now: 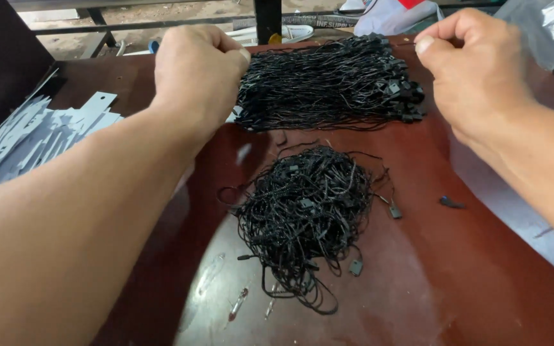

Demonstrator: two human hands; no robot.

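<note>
A flat bundle of black tag strings (328, 83) with small plastic ends lies straight across the far part of the dark red table (456, 282). My left hand (197, 74) rests closed against the bundle's left end. My right hand (469, 64) hovers over its right end, thumb and forefinger pinched on a thin black string. Closer to me a loose tangled heap of the same black strings (306, 214) sits in the table's middle.
A pile of pale grey paper tags (30, 138) lies at the left edge. One small black plastic piece (450, 203) lies apart at the right. Clear plastic bags (546, 29) and a black post (267, 19) stand beyond the table.
</note>
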